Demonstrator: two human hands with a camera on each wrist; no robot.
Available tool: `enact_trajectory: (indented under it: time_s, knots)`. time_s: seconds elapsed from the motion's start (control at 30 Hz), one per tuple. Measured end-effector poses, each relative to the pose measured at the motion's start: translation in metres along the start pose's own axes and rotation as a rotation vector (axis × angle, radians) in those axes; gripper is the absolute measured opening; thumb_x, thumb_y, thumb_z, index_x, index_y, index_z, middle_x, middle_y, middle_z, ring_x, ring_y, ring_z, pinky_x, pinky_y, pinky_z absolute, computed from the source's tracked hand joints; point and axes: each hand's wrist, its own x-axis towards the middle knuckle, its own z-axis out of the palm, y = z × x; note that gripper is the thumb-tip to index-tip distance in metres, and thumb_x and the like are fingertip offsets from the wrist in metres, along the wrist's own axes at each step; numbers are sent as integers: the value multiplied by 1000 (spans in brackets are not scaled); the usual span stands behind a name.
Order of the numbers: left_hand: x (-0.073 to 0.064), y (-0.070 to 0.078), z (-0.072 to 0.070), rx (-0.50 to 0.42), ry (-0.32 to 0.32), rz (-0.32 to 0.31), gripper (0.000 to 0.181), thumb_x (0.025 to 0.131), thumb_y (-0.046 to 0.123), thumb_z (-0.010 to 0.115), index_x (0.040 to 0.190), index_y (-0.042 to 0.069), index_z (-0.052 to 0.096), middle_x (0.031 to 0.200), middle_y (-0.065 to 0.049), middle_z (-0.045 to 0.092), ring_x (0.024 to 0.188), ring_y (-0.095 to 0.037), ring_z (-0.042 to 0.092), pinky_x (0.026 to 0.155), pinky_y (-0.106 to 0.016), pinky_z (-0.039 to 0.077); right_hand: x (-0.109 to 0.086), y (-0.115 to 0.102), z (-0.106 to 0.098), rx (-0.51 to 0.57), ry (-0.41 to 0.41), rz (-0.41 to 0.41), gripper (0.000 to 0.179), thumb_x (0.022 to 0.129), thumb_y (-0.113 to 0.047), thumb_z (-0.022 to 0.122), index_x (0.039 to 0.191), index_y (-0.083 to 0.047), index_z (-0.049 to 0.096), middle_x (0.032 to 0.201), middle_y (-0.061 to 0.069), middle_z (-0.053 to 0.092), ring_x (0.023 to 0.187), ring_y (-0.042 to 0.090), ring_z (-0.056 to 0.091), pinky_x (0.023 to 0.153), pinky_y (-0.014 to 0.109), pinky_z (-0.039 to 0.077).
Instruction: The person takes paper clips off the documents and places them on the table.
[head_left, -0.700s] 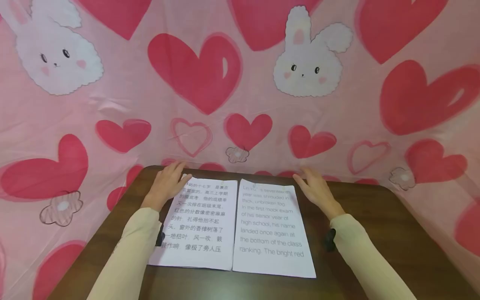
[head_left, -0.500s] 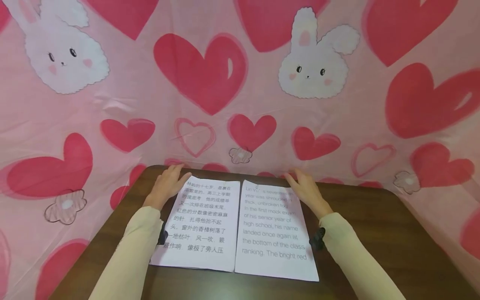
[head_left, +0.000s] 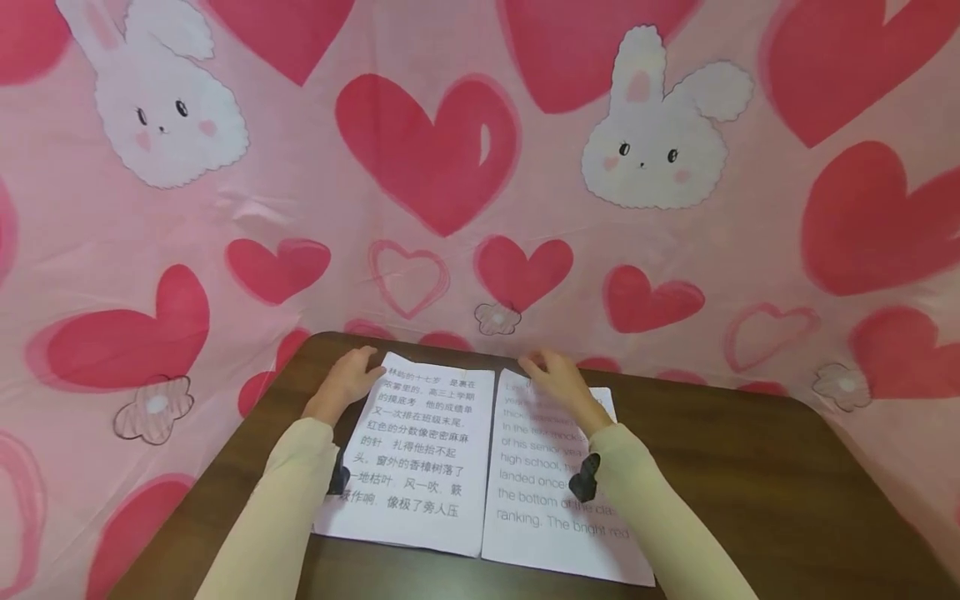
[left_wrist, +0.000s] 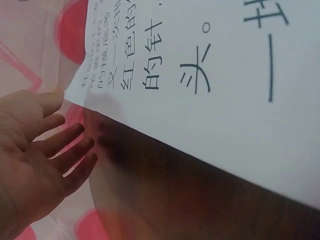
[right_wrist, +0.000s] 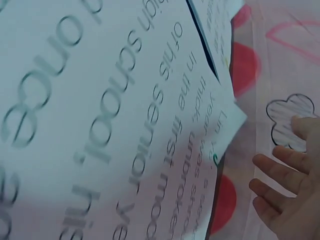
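Note:
A sheaf of white paper with large printed Chinese text (head_left: 420,454) lies on the left of a brown table (head_left: 757,483). My left hand (head_left: 345,385) is at its top left corner. In the left wrist view the thumb (left_wrist: 49,102) meets that corner, while the other fingers hang loosely spread below. Beside it lies a second sheaf with English text (head_left: 528,471). Over its top part reaches my right hand (head_left: 558,385), hiding some words. The right wrist view shows those fingers (right_wrist: 282,172) loosely spread beyond the top edge, with nothing between them.
A pink cloth with red hearts (head_left: 431,154) and white rabbits hangs right behind the table's far edge. Black wrist cameras (head_left: 585,477) sit at both cream sleeves. A small green mark (right_wrist: 216,159) shows near the English sheaf's top edge.
My right hand has moved left, from the English sheaf's right edge to over its top left part. My left hand stays at its corner. The head view has turned slightly left.

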Motion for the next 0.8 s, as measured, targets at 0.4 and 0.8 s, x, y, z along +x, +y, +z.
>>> enact_trajectory:
  time_s: [0.4, 0.8]
  knots:
    - [15, 8, 14, -48, 76, -6, 51, 98, 9, 56, 144, -11, 42, 134, -32, 58, 124, -44, 56, 112, -55, 41, 31, -30, 39, -112, -153, 52, 54, 90, -24, 75, 137, -8, 57, 119, 11, 67, 106, 26, 61, 103, 48, 48]
    - [29, 5, 18, -111, 145, 39, 37, 97, 2, 53, 134, 2, 59, 130, -25, 64, 112, -37, 61, 106, -53, 46, 48, -31, 62, -253, -162, 22, 37, 81, -16, 83, 114, -6, 72, 112, 10, 72, 99, 24, 65, 102, 42, 52]
